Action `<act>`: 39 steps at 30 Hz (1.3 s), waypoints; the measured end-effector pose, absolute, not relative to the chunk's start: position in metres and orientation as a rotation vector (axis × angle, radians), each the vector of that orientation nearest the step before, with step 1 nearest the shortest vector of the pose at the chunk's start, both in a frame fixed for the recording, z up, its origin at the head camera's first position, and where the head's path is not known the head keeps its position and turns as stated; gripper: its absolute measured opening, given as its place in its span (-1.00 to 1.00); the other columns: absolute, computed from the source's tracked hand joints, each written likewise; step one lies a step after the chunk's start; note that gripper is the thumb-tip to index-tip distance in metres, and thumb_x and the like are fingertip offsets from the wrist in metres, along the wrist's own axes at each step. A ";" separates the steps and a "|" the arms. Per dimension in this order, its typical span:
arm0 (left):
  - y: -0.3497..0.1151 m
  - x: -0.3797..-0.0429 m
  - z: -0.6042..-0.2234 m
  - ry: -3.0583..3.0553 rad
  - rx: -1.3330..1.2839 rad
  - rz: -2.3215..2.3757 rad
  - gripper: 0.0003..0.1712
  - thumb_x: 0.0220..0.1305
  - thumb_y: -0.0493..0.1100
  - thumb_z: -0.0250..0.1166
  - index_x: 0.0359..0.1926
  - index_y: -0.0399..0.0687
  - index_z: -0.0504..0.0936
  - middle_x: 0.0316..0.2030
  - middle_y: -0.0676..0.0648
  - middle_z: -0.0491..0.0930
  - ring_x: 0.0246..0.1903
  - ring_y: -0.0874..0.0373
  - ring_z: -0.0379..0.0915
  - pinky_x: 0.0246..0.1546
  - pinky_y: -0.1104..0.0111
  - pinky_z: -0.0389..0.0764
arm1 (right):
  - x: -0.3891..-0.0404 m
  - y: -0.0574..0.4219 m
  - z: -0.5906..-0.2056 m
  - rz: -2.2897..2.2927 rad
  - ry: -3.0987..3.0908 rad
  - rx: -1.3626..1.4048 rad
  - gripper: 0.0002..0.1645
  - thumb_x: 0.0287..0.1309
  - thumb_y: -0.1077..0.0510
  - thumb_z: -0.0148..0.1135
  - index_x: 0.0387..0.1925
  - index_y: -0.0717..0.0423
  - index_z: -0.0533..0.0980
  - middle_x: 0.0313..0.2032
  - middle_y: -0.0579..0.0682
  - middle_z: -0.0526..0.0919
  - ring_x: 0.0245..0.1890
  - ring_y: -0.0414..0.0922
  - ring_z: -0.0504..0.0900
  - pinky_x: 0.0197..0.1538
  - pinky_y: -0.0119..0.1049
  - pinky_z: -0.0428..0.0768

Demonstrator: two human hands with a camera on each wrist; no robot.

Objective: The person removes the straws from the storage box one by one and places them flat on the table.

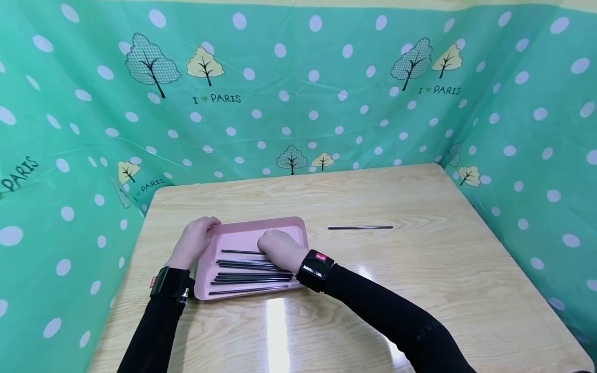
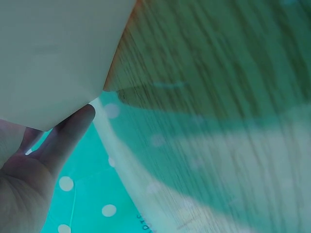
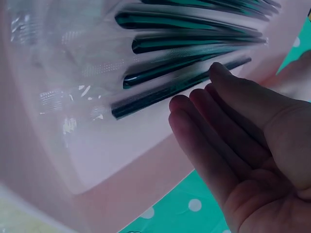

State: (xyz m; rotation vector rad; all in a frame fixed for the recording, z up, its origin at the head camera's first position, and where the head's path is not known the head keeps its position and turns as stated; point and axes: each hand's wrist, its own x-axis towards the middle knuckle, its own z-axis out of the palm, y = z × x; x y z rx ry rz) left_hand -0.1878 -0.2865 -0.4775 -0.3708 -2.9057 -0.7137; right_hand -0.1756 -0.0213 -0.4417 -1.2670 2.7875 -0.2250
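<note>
A shallow pink tray (image 1: pixel 240 239) on the table holds several thin black drinking straws (image 1: pixel 252 280), which appear to be in clear plastic wrappers. At the tray's far left corner, my left hand (image 1: pixel 193 241) holds the rim; in the left wrist view its fingers lie against the tray's pale outside (image 2: pixel 53 53). Over the tray's right half is my right hand (image 1: pixel 282 248), palm down. The right wrist view shows its thumb and fingertips close to the outermost black straw (image 3: pixel 160 97), with a gap between them. That straw lies slightly apart from the others.
One single black straw (image 1: pixel 360 227) lies on the wooden table (image 1: pixel 420 290) to the right of the tray. A green dotted cloth (image 1: pixel 308 114) hangs behind the table and along both sides.
</note>
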 end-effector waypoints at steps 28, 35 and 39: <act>-0.286 -0.189 -0.475 -2.911 -0.373 -0.689 -0.77 0.34 -0.52 0.22 -0.04 -0.39 0.70 -0.12 -0.39 0.71 -0.04 -0.33 0.65 0.06 -0.13 0.69 | -0.176 -0.024 -0.442 -0.133 2.783 -1.311 -0.72 0.17 0.39 0.21 -0.58 0.04 0.54 -0.43 -0.10 0.73 -0.42 -0.19 0.63 -0.29 -0.30 0.69; -0.286 -0.189 -0.476 -2.905 -0.379 -0.686 -0.78 0.35 -0.51 0.23 -0.05 -0.38 0.70 -0.14 -0.38 0.72 -0.05 -0.32 0.66 0.06 -0.13 0.69 | -0.174 -0.023 -0.440 -0.083 2.810 -1.337 -0.75 0.17 0.39 0.24 -0.52 0.04 0.61 -0.40 -0.11 0.76 -0.38 -0.18 0.69 -0.26 -0.30 0.72; -0.286 -0.189 -0.477 -2.895 -0.385 -0.683 -0.80 0.34 -0.50 0.24 -0.06 -0.38 0.70 -0.15 -0.37 0.72 -0.07 -0.31 0.67 0.04 -0.12 0.70 | -0.173 -0.023 -0.440 -0.072 2.822 -1.352 -0.75 0.14 0.40 0.25 -0.53 0.03 0.61 -0.40 -0.12 0.76 -0.38 -0.18 0.70 -0.27 -0.29 0.72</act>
